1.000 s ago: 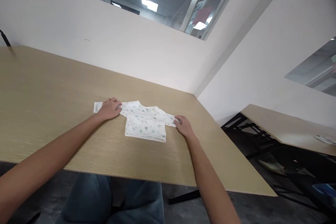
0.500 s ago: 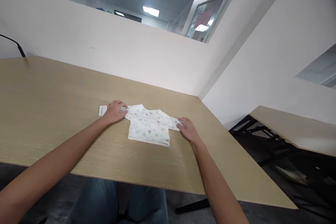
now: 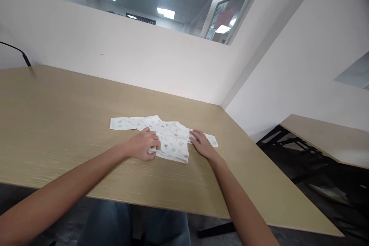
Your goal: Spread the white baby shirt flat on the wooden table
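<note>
Looking up from the bottom of the frame, I see my left hand (image 3: pixel 143 147) at centre, fingers curled shut on the lower hem of the small printed baby shirt (image 3: pixel 174 144), while my right hand (image 3: pixel 202 144) lies spread and flat on its right edge, I judge to keep the cloth from sliding. The shirt lies mid-frame on the wooden table (image 3: pixel 57 123), one sleeve (image 3: pixel 123 123) stretched leftward; behind it rises the white partition (image 3: pixel 129 61).

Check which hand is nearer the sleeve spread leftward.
Left. Left hand grips the shirt at its hem, close to that sleeve; right hand lies across the shirt, at the other sleeve.
</note>
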Available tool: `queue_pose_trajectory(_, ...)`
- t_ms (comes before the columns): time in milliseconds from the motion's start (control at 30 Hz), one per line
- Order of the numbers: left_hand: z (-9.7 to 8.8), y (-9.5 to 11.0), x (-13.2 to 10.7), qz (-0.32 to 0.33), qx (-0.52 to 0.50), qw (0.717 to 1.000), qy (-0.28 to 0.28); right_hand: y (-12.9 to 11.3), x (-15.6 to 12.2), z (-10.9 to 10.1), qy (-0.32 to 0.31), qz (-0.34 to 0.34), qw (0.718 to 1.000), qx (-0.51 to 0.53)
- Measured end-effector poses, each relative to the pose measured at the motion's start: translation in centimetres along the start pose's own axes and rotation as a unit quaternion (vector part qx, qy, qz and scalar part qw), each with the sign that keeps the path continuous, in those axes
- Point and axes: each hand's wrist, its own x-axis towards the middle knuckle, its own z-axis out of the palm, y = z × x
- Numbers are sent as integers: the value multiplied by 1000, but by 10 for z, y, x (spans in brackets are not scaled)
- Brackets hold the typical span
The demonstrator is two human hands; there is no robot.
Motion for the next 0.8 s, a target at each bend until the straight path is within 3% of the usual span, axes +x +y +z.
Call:
queue_pose_trajectory(167,-6,1,2,-5,5,1000,1,4,0,0,-13,14,1000,-9)
queue_pose_trajectory(300,-25,0,-2,-27,-38,999,20,6,1,0,-10,19,1000,-13)
queue_pose_trajectory(400,-45,-3,-8,-39,-118,992,34,7,3,1,-10,20,1000,-15)
queue_pose_trajectory(500,-54,-13,-12,-33,-248,968,-21,8,4,2,-14,26,999,-15)
queue_pose_trajectory(567,-49,-27,-15,-65,-287,955,-23,4,3,1,1,24,1000,-8)
queue_pose_trajectory(700,-21,-69,-24,-228,-144,957,109,-28,-8,-9,72,-31,996,45)
queue_pose_trajectory(767,-7,-88,-28,-261,-57,957,115,-54,-18,-17,45,-51,992,104)
queue_pose_trajectory(800,-1,-94,-29,-267,-25,958,106,-67,-23,-20,-15,-44,989,140)
